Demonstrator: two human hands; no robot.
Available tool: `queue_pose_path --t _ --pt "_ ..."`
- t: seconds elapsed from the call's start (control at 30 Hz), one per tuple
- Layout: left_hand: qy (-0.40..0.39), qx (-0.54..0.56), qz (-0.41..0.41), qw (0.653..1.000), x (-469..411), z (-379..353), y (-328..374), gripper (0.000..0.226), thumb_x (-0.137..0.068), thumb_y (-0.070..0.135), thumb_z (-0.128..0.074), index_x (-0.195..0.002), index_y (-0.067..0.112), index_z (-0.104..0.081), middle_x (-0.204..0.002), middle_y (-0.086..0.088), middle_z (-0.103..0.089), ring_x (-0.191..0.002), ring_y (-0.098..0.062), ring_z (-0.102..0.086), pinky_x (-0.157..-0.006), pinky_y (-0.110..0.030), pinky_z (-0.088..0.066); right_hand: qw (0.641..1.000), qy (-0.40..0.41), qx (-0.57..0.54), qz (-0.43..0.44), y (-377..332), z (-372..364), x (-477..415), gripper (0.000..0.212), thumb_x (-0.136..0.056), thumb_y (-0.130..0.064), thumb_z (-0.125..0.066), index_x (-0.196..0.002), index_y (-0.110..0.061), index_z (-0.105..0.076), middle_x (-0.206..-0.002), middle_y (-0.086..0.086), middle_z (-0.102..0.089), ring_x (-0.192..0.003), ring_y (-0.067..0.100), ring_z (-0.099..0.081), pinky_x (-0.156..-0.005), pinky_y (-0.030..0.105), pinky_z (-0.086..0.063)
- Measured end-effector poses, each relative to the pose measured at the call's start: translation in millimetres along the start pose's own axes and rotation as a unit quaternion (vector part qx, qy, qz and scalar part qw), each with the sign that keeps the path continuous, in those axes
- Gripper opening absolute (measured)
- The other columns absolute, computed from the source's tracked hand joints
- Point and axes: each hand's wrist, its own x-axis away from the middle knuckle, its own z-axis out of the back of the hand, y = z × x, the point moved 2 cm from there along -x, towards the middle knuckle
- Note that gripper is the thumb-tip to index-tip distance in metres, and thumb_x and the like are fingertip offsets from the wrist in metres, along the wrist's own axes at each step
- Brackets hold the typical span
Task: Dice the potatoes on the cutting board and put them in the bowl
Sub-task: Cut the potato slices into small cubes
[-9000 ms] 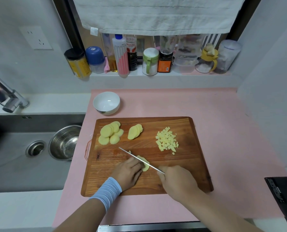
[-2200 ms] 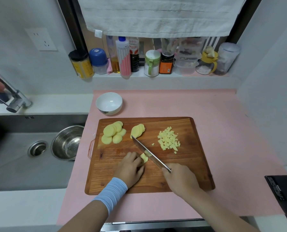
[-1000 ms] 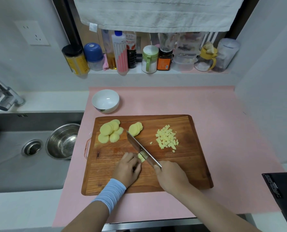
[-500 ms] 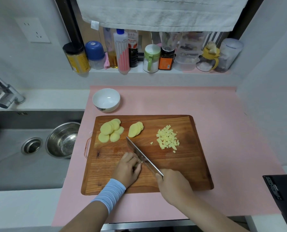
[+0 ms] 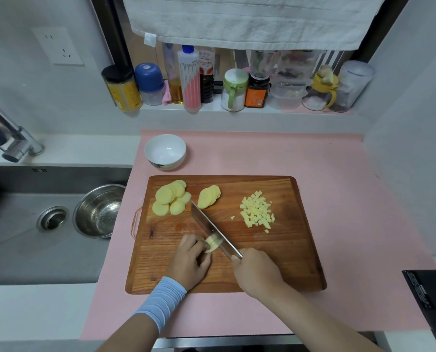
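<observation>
Left hand (image 5: pixel 190 260) curled, pinning potato stack (image 5: pixel 213 244) at my fingertips; right hand (image 5: pixel 257 271) clamped on knife (image 5: pixel 213 227), blade diagonal far-left to near-right, against stack's right side.

Cutting board (image 5: pixel 275 262) was brown wood grain, sat on pink mat (image 5: pixel 338 199). Potato slices (image 5: pixel 169 199) and dice (image 5: pixel 257 212) were pale yellow. Bowl (image 5: pixel 165 151) was white, dark mark on its side. Wristband (image 5: pixel 162 301) was light blue, ribbed. Knife (image 5: pixel 211 227) had a silver-grey blade.

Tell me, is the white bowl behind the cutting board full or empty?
Empty: the white bowl shows only its bare inside, and the diced potato lies in a pile on the cutting board.
</observation>
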Motion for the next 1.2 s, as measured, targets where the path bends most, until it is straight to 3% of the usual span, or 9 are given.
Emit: queue_pose_path --t 0.27,0.43,0.63,0.83,1.0,1.2 --pt "-0.006 0.001 -0.018 1.000 -0.4 2.0 0.8 0.014 -0.091 0.019 -0.061 -0.084 0.010 -0.068 -0.091 0.002 -0.059 -0.087 -0.012 -0.051 -0.081 -0.018 -0.043 1.000 0.002 0.024 0.013 -2.6 4.1 1.4 0.029 -0.104 -0.041 -0.044 -0.084 -0.026 -0.059 -0.082 -0.008 -0.064 -0.076 0.019 -0.060 -0.065 0.030 -0.043" --pt "-0.006 0.007 -0.011 1.000 -0.4 2.5 0.6 0.013 -0.090 0.019 -0.060 -0.082 0.011 -0.067 -0.090 0.003 -0.059 -0.085 -0.012 -0.051 -0.080 -0.020 -0.044 0.998 0.029 0.033 0.046 -7.8 6.6 16.6 0.030 -0.105 -0.041 -0.040 -0.101 -0.027 -0.067 -0.085 -0.008 -0.065 -0.078 0.018 -0.060 -0.066 0.030 -0.045" --pt "-0.005 0.007 -0.007 1.000 -1.0 2.1 1.4 0.010 -0.088 0.015 -0.063 -0.079 0.012 -0.064 -0.087 0.003 -0.057 -0.082 -0.014 -0.052 -0.077 -0.023 -0.046 0.998 0.030 0.043 0.044 -3.0 -1.5 27.7 0.031 -0.105 -0.041 -0.039 -0.105 -0.028 -0.067 -0.093 -0.007 -0.070 -0.085 0.018 -0.066 -0.075 0.033 -0.054" --pt "-0.003 0.006 -0.009 1.000 -1.1 1.2 0.6 0.008 -0.086 0.011 -0.066 -0.079 0.011 -0.065 -0.087 0.003 -0.059 -0.083 -0.014 -0.053 -0.078 -0.022 -0.046 1.000 0.011 0.019 0.013 -0.7 -9.6 23.8 0.030 -0.105 -0.040 -0.041 -0.098 -0.028 -0.067 -0.085 -0.008 -0.066 -0.079 0.018 -0.062 -0.070 0.031 -0.049" --pt "-0.001 0.011 -0.008 1.000 -0.3 0.7 -0.8 0.008 -0.085 0.009 -0.069 -0.078 0.011 -0.066 -0.088 0.003 -0.059 -0.084 -0.014 -0.054 -0.077 -0.023 -0.047 1.000 -0.003 -0.004 0.002 -11.6 -10.2 10.2 0.027 -0.103 -0.037 -0.045 -0.092 -0.025 -0.067 -0.091 -0.003 -0.071 -0.085 0.022 -0.067 -0.072 0.032 -0.053" --pt "0.023 0.022 0.010 0.999 6.0 3.4 -5.5 0.004 -0.083 0.012 -0.070 -0.083 0.012 -0.067 -0.094 0.002 -0.059 -0.090 -0.012 -0.054 -0.087 -0.017 -0.042 1.000 -0.009 -0.007 -0.006 -11.5 -5.9 4.4 0.028 -0.103 -0.038 -0.046 -0.081 -0.026 -0.059 -0.078 -0.008 -0.063 -0.077 0.020 -0.063 -0.065 0.030 -0.047"
